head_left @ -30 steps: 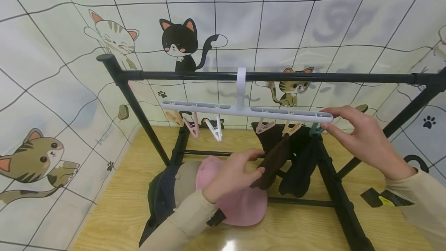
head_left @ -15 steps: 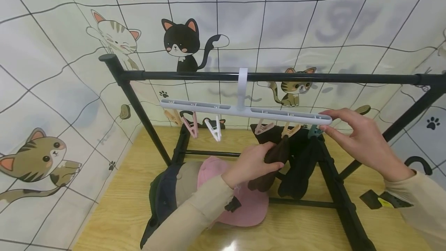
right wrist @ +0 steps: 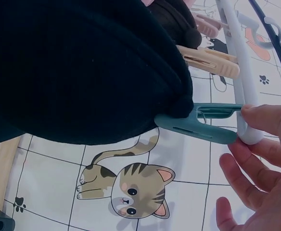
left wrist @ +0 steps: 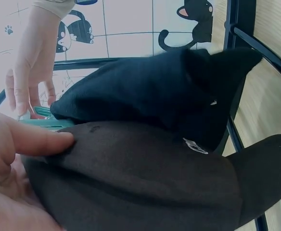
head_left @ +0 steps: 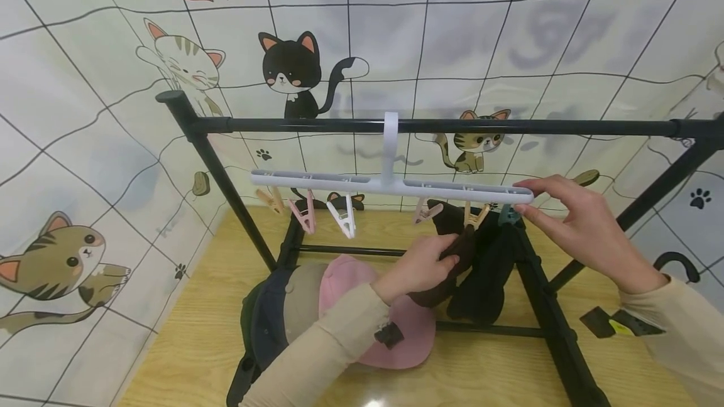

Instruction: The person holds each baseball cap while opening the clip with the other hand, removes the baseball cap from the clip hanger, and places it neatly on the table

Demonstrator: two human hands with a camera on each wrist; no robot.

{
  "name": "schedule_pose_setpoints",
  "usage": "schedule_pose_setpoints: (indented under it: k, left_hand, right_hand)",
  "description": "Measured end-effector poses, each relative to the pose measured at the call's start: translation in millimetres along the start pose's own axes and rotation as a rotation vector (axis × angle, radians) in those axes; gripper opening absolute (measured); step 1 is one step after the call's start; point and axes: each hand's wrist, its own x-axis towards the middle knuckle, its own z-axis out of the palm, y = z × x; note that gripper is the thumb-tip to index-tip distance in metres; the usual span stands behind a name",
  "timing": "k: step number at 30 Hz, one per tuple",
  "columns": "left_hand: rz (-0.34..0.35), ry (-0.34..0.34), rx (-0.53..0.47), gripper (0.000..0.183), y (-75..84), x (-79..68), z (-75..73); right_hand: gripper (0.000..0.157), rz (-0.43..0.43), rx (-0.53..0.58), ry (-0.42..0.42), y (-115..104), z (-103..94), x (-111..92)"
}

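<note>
My left hand [head_left: 418,269] pinches a dark brown sock [head_left: 462,250] below the clips, its thumb across the cloth in the left wrist view. My right hand [head_left: 582,225] pinches the right end of a white clip hanger [head_left: 339,183], with fingertips against the handles of the teal clip [right wrist: 198,127]. That clip bites a black sock [right wrist: 92,77] hanging beside the brown one. A peach clip [head_left: 476,213] sits at the brown sock's top; whether it still grips is unclear. Dark cloth [head_left: 447,215] lies right of the pink clip [head_left: 427,211], seemingly apart from it.
The hanger hooks over the black rack's bar [head_left: 283,125]. Several clips dangle from its left half, including a white clip [head_left: 345,215]. Below, a pink cap [head_left: 407,338], a beige cap [head_left: 302,297] and dark caps [head_left: 266,313] rest on the wooden table [head_left: 186,331].
My left hand has moved up and right from the sock's lower part and now grips it higher. The dark cloth has shifted right from the pink clip. The hanger has tilted slightly.
</note>
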Motion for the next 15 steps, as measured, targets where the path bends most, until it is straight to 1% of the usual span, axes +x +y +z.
schedule_pose_setpoints:
  k: [3, 6, 10, 13, 15]
  left_hand:
    - [0.008, -0.006, -0.014, 0.019, 1.3, -0.3, 0.0]
    - [-0.003, -0.013, -0.037, 0.023, 2.8, -1.0, -0.6]
    - [-0.009, -0.015, -0.065, 0.024, 4.1, -1.2, -0.7]
    - [-0.011, -0.009, -0.081, 0.022, 4.1, -0.7, -0.3]
    - [-0.015, -0.007, -0.090, 0.022, 4.1, -0.2, 0.0]
  right_hand:
    - [0.038, -0.006, 0.002, 0.000, 0.2, 1.1, -0.1]
    - [0.039, -0.008, -0.002, 0.001, 0.2, 2.0, -0.1]
    - [0.039, 0.017, 0.022, 0.004, -1.4, 3.1, 0.0]
    - [0.038, 0.058, 0.042, 0.040, -5.8, 4.7, -1.1]
    - [0.037, 0.072, 0.024, 0.086, -10.9, 5.9, -2.8]
